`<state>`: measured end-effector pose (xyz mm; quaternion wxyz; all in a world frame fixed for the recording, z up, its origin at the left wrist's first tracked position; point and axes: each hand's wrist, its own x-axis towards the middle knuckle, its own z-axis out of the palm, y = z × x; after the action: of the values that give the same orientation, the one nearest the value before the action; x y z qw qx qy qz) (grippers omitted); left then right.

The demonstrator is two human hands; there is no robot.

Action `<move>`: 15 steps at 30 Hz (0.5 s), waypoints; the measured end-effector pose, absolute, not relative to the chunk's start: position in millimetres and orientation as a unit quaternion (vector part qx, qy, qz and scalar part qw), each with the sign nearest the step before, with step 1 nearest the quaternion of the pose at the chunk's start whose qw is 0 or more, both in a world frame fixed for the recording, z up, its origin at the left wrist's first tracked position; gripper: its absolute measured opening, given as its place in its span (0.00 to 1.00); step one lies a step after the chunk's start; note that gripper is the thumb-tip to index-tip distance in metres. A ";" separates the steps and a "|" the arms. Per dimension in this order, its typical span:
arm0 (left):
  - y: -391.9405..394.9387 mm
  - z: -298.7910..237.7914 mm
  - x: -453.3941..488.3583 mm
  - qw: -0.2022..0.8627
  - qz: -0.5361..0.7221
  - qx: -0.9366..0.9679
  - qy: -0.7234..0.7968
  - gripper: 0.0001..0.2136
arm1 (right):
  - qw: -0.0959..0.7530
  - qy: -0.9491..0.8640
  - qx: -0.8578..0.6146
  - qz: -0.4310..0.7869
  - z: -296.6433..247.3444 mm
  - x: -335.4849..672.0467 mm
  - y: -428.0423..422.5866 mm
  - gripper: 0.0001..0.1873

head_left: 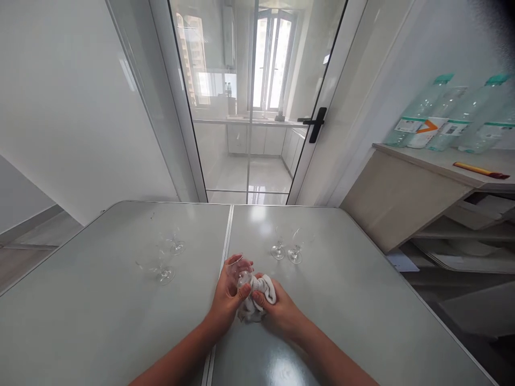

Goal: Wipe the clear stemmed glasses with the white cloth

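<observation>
Near the table's middle seam, my left hand (229,292) is wrapped round a clear stemmed glass (235,266), whose bowl leans up and away to the left. Bunched white cloth (263,287) is gripped by my right hand (277,305) and pressed against the lower part of that glass. Cloth and fingers hide the stem and foot. Two more stemmed glasses stand to the left, a nearer glass (164,274) and a farther glass (177,246). On the right, a glass (277,251) and another glass (295,254) stand close together.
The grey table (100,321) ends at a glass door (257,161) with a black handle (317,125). A shelf unit (418,187) flanks the right edge. Several plastic bottles (450,120) and a yellow-red packet (480,170) lie or stand on its top.
</observation>
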<state>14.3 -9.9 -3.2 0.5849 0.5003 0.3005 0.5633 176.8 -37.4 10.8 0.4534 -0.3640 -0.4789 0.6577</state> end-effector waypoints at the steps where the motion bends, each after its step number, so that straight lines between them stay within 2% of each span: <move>1: -11.0 -2.8 14.9 0.579 0.562 0.508 0.300 0.32 | 0.455 -0.511 -0.375 0.626 11.4 175.4 -38.6 0.20; 4: -13.7 0.5 15.0 0.583 0.546 0.518 0.304 0.33 | 0.464 -0.531 -0.387 0.594 11.9 169.7 -43.0 0.19; 7: -14.7 4.8 13.7 0.607 0.541 0.506 0.289 0.35 | 0.459 -0.393 -0.339 0.721 11.2 168.2 -44.9 0.23; 10: -14.3 5.7 12.1 0.650 0.525 0.486 0.256 0.36 | 0.405 -0.271 -0.265 0.832 9.9 173.7 -43.2 0.27; 15: -11.5 -1.0 7.7 0.657 0.527 0.491 0.221 0.34 | 0.394 -0.324 -0.303 0.805 9.2 185.4 -39.3 0.28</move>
<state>7.7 -11.5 -1.0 0.6573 0.4913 0.2210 0.5271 185.4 -39.3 9.2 0.3937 -0.3029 -0.3239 0.8052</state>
